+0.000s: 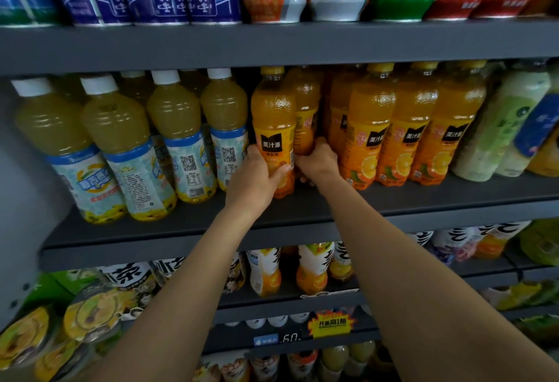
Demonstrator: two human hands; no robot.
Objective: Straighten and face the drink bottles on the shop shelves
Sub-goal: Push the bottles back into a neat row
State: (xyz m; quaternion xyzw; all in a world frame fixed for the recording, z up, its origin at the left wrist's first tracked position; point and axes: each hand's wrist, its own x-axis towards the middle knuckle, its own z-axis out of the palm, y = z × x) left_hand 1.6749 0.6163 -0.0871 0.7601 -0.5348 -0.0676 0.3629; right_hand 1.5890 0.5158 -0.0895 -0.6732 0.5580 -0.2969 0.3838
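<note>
Step in hand: facing the orange juice row, middle shelf (pixel 302 215).
Item 1: front bottle (pixel 273 127), clear ribbed plastic, orange cap, glossy black-and-orange label. It stands set back from the shelf's front edge, left end of its row. My left grip (pixel 257 176) is wrapped round its lower body.
Item 2: rear bottle (pixel 305 115), same make, just behind. My right grip (pixel 317 160) is clamped on its base.
Next, I judge: turn both labels forward, align with neighbours (pixel 393 127).
</note>
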